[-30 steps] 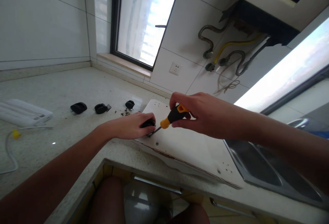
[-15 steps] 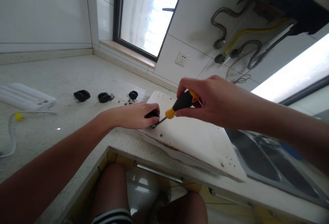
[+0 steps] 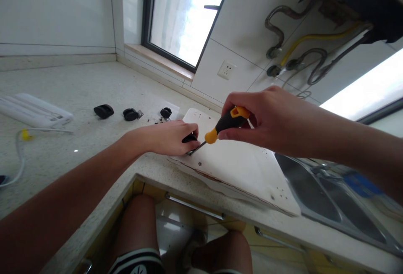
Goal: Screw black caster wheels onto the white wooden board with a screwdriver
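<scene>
My left hand (image 3: 176, 137) is closed on a black caster wheel (image 3: 189, 138), pressing it to the near left corner of a white board (image 3: 233, 156). In my right hand (image 3: 255, 112) is a black and yellow screwdriver (image 3: 228, 123), slanting down to the left. Its tip meets the caster's metal plate beside my left fingertips; a screw there is too small to make out. Bare screw holes dot the board's other corners. Left of my left hand, three more casters stand on the counter, one of them a black caster (image 3: 130, 114) with its plate showing.
Small dark screws (image 3: 162, 119) lie near the farthest caster. At the left are a white power bank (image 3: 37, 109) and a white cable (image 3: 22, 156) with a yellow tie. A steel sink (image 3: 311, 186) adjoins the board on the right. Pipes and a socket (image 3: 226, 69) are on the wall.
The view has shifted slightly. Within my right hand the screwdriver handle has turned, showing more of its yellow end. My left hand keeps the caster in the same place on the board.
</scene>
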Demonstrator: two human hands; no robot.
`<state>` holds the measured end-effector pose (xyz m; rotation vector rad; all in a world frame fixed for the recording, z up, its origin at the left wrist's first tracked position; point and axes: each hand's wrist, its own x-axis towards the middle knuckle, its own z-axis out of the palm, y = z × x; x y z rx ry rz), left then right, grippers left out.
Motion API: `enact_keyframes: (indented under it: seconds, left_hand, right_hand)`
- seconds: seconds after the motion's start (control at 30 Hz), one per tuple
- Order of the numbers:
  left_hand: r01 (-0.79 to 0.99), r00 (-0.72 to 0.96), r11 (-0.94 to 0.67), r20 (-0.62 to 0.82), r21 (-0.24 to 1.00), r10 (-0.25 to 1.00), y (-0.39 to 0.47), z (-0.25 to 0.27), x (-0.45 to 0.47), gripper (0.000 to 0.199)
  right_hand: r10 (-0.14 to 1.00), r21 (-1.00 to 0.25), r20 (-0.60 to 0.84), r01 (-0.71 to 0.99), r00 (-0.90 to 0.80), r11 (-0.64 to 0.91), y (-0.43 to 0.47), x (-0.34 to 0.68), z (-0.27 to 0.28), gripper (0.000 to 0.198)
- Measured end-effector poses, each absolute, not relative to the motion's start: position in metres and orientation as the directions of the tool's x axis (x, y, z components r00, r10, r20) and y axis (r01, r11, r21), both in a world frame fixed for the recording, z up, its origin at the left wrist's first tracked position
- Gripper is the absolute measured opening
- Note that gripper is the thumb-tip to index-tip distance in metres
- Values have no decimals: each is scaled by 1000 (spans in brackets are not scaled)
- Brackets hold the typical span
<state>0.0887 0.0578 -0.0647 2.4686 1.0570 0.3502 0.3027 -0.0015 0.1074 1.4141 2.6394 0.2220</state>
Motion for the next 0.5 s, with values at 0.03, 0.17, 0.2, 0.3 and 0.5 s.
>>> enact_keyframes:
  seconds: [0.03, 0.17, 0.2, 0.3, 0.5]
  left_hand:
    - [624, 680, -619, 60, 476, 731, 57, -64, 88, 38]
    - [632, 679, -619, 51, 466, 732, 55, -62, 88, 42]
    - [636, 680, -618, 44, 462, 732, 55, -62, 88, 42]
    - [658, 678, -617, 15, 432, 735, 54, -61, 89, 40]
    - [643, 693, -614, -6, 459, 721, 53, -58, 86, 41]
  right_hand:
    - [848, 244, -33, 819, -529, 520, -2, 299, 108, 49]
    - [918, 410, 28, 842, -395, 351, -2, 291, 100, 73]
    - [928, 426, 43, 847, -371, 319, -2, 291, 98, 75]
    - [917, 361, 62, 866, -393, 346, -2, 295, 94, 66]
    - [817, 112, -94, 809, -570, 577, -7, 299, 101, 45]
